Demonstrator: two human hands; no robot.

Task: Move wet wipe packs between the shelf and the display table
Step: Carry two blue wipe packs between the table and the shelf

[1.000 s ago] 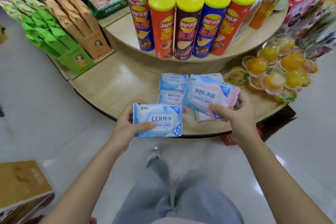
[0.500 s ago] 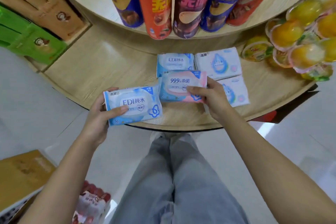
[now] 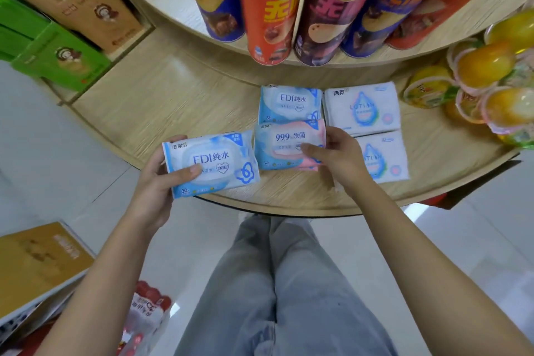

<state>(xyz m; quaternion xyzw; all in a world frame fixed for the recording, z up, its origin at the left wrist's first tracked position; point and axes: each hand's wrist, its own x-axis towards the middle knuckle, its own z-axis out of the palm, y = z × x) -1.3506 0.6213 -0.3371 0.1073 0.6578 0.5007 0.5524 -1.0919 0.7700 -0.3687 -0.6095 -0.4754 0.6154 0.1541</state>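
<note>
My left hand (image 3: 157,179) grips a blue "EDI" wet wipe pack (image 3: 212,163) by its left end, just over the front edge of the round wooden display table (image 3: 161,107). My right hand (image 3: 335,154) pinches the right end of a pink-and-blue "99.9" pack (image 3: 286,143), which lies low on the table top. Behind that one lies another blue EDI pack (image 3: 290,102). Two white "Lotion" packs (image 3: 362,108) (image 3: 385,157) lie to the right, the nearer one partly hidden by my right hand.
Tall crisp tubes (image 3: 268,6) stand on the upper tier right behind the packs. Jelly cups (image 3: 485,89) pile up at the right, green (image 3: 55,58) and brown boxes (image 3: 95,6) at the left. A yellow carton (image 3: 37,266) and red snack bags (image 3: 147,312) sit by my legs.
The pink pack in my right hand came down from the air onto the table in front of the EDI pack. My head moved closer and tilted down; the left hand's pack shifted left.
</note>
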